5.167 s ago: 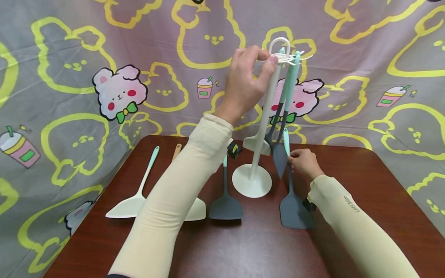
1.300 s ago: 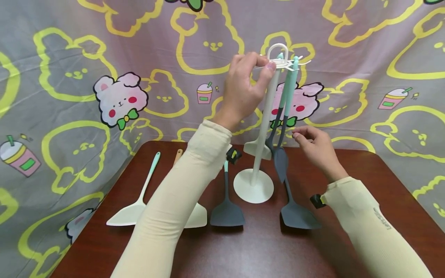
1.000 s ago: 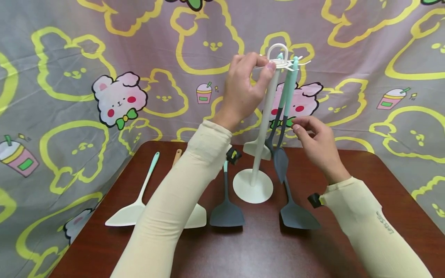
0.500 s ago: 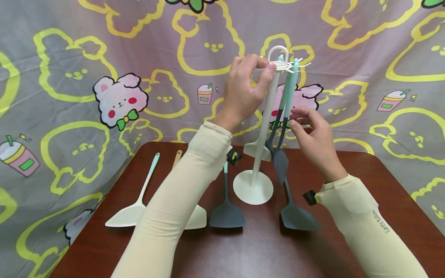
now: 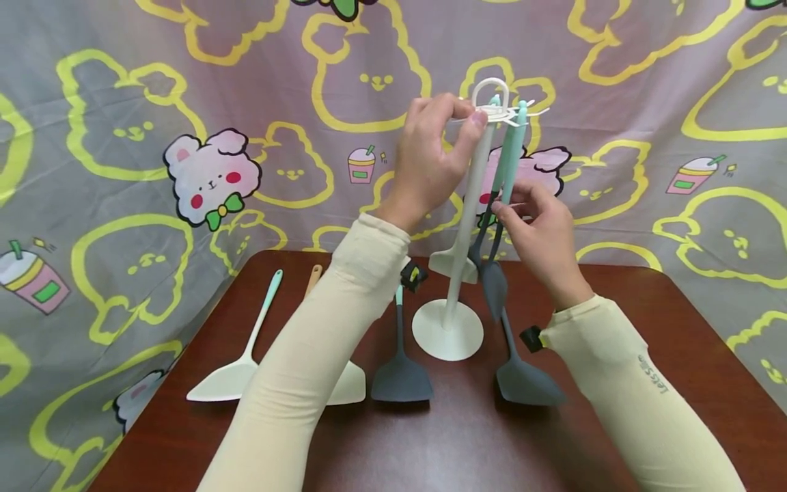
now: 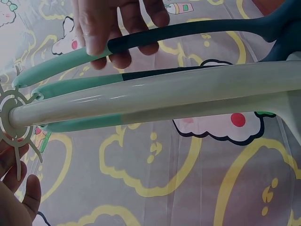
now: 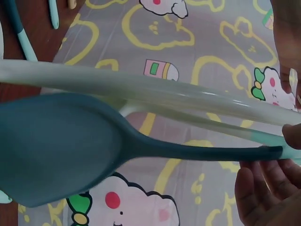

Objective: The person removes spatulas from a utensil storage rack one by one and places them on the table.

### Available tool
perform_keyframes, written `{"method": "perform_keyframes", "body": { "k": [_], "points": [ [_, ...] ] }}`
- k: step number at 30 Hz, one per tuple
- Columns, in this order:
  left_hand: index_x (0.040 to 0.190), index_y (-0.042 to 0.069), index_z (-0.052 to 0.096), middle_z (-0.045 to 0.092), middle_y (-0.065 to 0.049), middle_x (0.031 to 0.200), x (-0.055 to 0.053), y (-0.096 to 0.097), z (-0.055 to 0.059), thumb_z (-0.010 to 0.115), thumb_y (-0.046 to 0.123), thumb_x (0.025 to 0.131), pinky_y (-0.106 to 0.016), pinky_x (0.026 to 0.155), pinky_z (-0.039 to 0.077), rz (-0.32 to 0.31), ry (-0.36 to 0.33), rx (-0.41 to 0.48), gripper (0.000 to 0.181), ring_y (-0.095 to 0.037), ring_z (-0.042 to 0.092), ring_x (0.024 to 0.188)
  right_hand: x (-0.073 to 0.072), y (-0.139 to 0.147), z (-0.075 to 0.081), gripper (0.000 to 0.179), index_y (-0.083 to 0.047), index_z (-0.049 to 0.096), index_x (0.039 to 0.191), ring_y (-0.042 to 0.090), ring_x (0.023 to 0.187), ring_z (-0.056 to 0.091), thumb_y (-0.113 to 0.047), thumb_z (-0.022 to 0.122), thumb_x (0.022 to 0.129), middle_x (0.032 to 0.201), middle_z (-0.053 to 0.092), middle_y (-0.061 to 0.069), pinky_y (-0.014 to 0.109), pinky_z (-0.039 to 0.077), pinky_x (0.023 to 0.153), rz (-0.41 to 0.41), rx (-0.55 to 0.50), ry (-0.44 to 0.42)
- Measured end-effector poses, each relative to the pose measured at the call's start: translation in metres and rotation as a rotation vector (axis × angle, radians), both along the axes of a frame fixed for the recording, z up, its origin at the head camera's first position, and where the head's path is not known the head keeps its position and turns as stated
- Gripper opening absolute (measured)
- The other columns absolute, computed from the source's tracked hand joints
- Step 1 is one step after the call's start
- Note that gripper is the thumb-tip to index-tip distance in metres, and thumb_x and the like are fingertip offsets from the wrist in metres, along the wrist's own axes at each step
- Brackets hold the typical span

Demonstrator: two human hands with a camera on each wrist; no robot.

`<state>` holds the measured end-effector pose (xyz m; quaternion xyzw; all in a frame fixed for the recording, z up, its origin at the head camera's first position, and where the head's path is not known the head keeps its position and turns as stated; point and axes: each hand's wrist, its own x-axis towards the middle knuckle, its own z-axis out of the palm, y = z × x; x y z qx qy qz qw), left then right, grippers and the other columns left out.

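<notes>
A white utensil stand (image 5: 464,236) rises in the middle of the table. My left hand (image 5: 433,147) pinches the hooked ring at its top between thumb and fingers. From the hooks hangs a dark spatula (image 7: 66,141) with a mint handle, its head pointing down. My right hand (image 5: 544,225) pinches this spatula where mint meets dark; the left wrist view shows the thumb in front and the fingers (image 6: 136,23) behind. Beside it hang a second dark utensil (image 5: 478,254), partly hidden, and a white one (image 5: 443,261) behind the pole.
On the brown table (image 5: 455,444) lie a white turner (image 5: 227,377), a cream turner (image 5: 349,383) partly under my left sleeve, a dark turner (image 5: 402,377) left of the stand base (image 5: 447,342) and another dark turner (image 5: 525,383) right of it. A patterned curtain (image 5: 295,75) hangs behind.
Earlier my right hand held the right dark turner at the table. It has let go, risen and moved left, and now pinches the hanging spatula. My left hand stays on the ring.
</notes>
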<state>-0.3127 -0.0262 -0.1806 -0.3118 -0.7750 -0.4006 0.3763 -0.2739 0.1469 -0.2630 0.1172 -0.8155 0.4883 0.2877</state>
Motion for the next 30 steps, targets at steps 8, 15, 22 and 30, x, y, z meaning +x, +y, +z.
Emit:
{"method": "perform_keyframes", "body": {
  "k": [8,15,22,30],
  "points": [
    [0.104,0.009,0.067,0.072,-0.003,0.118,-0.001,0.004,-0.001,0.051,0.029,0.097,-0.019,0.096,0.038,-0.017,-0.003,0.009,0.027,-0.018,0.050,0.113,-0.002,0.000,-0.008,0.025,-0.005,0.071,0.110,-0.003,0.071,0.061,-0.024,0.068,0.093,0.078,0.063,-0.024,0.012,0.048,0.065,-0.022,-0.098,0.030],
    [0.104,0.009,0.067,0.072,-0.002,0.116,-0.001,0.001,-0.002,0.052,0.029,0.097,-0.020,0.097,0.038,-0.012,0.004,0.012,0.026,-0.018,0.050,0.113,-0.004,-0.001,-0.014,0.026,-0.005,0.071,0.110,0.000,0.072,0.062,-0.025,0.067,0.094,0.077,0.065,-0.017,0.012,0.050,0.068,-0.010,-0.123,0.015],
    [0.104,0.010,0.067,0.071,-0.001,0.118,-0.001,0.001,-0.002,0.051,0.030,0.097,-0.020,0.096,0.038,-0.011,-0.008,0.009,0.026,-0.017,0.050,0.114,-0.001,0.000,-0.020,0.025,-0.002,0.070,0.107,0.004,0.073,0.065,-0.024,0.064,0.096,0.076,0.065,-0.018,0.014,0.053,0.072,0.023,-0.141,0.034],
    [0.103,0.009,0.067,0.072,-0.002,0.116,0.000,0.001,-0.002,0.051,0.029,0.097,-0.020,0.096,0.038,-0.009,0.005,0.016,0.026,-0.018,0.050,0.113,0.001,0.000,-0.018,0.023,-0.001,0.071,0.104,0.006,0.071,0.065,-0.021,0.065,0.095,0.073,0.066,-0.015,0.015,0.053,0.070,0.037,-0.151,0.061]
  ]
}}
